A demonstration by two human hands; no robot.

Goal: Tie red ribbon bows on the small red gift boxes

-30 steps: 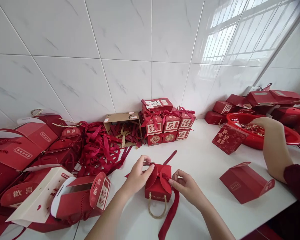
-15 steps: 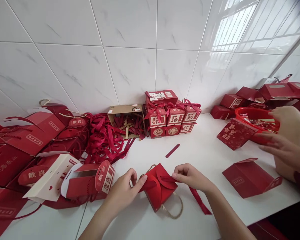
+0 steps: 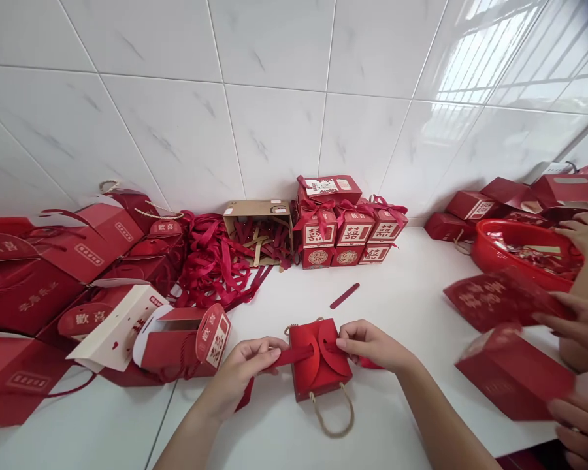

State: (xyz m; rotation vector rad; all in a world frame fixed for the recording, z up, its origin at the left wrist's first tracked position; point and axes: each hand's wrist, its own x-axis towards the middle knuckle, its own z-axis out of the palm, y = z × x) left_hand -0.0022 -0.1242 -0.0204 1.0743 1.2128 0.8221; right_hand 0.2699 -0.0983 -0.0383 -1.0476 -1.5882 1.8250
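Finding 1, fingers. The left hand [image 3: 247,369] has thumb and forefinger closed narrowly on a red ribbon [image 3: 287,357], which it holds drawn out to the left of the box. The right hand [image 3: 372,346] is likewise pinched shut, its fingertips at the right-hand flap, where the same ribbon emerges. A short length of ribbon shows beneath that palm.

Finding 2, the work piece. The small red gift box [image 3: 318,375] stands upright on the white table [image 3: 411,307] between the two hands, at the near edge. Its rounded top flaps are folded over one another. Its rope handle [image 3: 334,421] lies toward the person.

Finding 3, step in hand. By my judgement the ribbon is being pulled taut through the closed flaps. Further handling calls for even tension from both sides, with the box kept from tipping.

Finding 4, surroundings. A loose ribbon strip [image 3: 344,296] lies just beyond the box. Further back are a ribbon pile [image 3: 215,267], a cardboard carton [image 3: 257,212] and a stack of tied boxes [image 3: 353,228] against the tiled wall. An open box [image 3: 176,346] lies on its side to the left. At the right, a co-worker's hand [image 3: 585,320] holds a flat red carton [image 3: 500,297] near a red basket [image 3: 490,254].
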